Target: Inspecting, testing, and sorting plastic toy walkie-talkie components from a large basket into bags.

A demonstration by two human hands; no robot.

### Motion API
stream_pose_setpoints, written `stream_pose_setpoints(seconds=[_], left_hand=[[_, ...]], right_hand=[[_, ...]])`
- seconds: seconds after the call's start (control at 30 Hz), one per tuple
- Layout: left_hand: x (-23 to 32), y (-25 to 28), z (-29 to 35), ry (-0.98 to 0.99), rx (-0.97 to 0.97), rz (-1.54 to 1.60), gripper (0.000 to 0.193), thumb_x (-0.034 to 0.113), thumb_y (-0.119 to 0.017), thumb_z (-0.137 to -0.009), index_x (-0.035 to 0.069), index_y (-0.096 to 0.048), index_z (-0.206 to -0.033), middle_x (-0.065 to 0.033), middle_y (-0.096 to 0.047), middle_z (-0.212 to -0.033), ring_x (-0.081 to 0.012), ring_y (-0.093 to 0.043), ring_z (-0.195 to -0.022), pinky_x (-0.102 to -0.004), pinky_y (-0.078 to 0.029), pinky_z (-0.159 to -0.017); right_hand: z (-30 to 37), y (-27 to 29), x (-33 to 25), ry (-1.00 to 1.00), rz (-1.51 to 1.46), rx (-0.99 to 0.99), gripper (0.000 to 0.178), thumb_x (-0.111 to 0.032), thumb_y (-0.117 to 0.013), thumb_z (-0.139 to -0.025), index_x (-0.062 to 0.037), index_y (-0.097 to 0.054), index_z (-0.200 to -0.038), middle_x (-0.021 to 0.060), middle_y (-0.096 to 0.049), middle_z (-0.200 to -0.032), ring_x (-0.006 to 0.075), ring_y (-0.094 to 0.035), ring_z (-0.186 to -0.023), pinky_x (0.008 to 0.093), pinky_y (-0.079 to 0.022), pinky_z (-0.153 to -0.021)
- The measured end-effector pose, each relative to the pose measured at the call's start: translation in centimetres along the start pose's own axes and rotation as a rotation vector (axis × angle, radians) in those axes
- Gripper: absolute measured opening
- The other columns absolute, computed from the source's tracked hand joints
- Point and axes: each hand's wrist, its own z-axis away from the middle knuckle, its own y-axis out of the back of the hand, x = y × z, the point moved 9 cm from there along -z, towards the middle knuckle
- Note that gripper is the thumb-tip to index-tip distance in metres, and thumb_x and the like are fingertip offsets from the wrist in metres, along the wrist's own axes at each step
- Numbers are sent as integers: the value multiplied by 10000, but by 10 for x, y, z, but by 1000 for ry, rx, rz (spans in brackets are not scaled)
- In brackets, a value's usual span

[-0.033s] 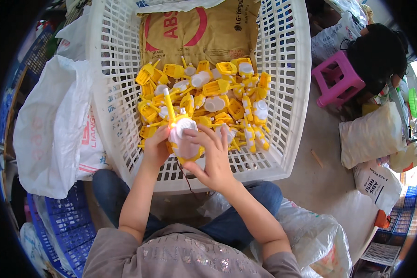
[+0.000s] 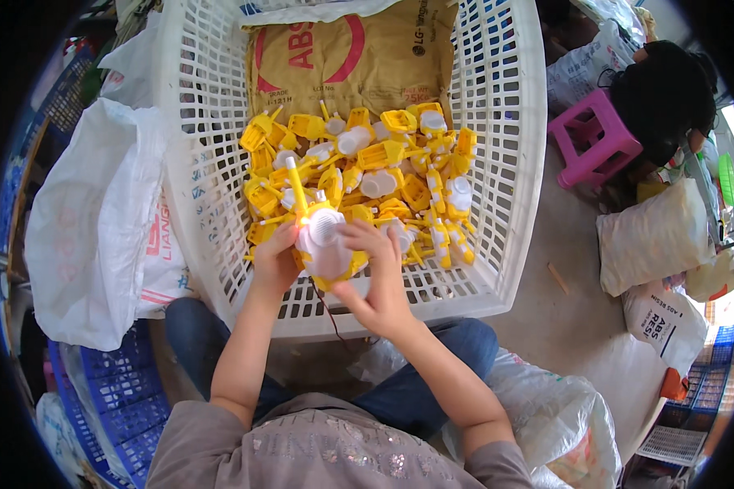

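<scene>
A large white plastic basket (image 2: 205,122) stands in front of my knees and holds a pile of yellow and white plastic parts (image 2: 387,167) on a brown paper sack (image 2: 359,57). Over the basket's near edge both hands grip one yellow and white part (image 2: 322,238) with a round white face and a yellow stick pointing up. My left hand (image 2: 273,262) holds its left side. My right hand (image 2: 377,281) wraps around its right side and bottom. A thin dark wire (image 2: 326,314) hangs below the part.
A big white plastic bag (image 2: 90,220) lies left of the basket, with blue crates (image 2: 114,399) below it. At the right are a pink stool (image 2: 591,143), a person in dark clothes (image 2: 669,90), filled white sacks (image 2: 652,236) and another bag (image 2: 550,416).
</scene>
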Motion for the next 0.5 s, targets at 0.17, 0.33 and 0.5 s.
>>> stream_pose_setpoints(seconds=[0.17,0.33,0.5], left_hand=[[30,-30,9,-129,-216,372,782,585,-442,-779,-19,-375,-1270,-216,-450,-1252,-387,-337,-1240,-533,-303,-990],[38,-35,34,-107,-310,369,784,608,-419,-782,-13,-404,-1258,-226,-426,-1275,-405,-250,-1285,-554,-260,-1011],[38,-22,68,-136,-233,220,838,654,-383,-778,-13,-385,-1285,-233,-393,-1312,-424,-224,-1293,-549,-202,-1038]], right_hand=[[20,-3,49,-550,-817,384,279,-232,-498,-893,-68,-427,-1107,71,-519,-1126,197,-461,-1117,355,-320,-975],[58,-109,6,-934,-1625,46,366,-152,-537,-867,-81,-427,-1209,47,-559,-1048,161,-571,-906,297,-482,-736],[64,-128,-15,-816,-1776,-252,410,-110,-566,-847,-58,-422,-1227,66,-572,-1038,176,-589,-873,292,-492,-722]])
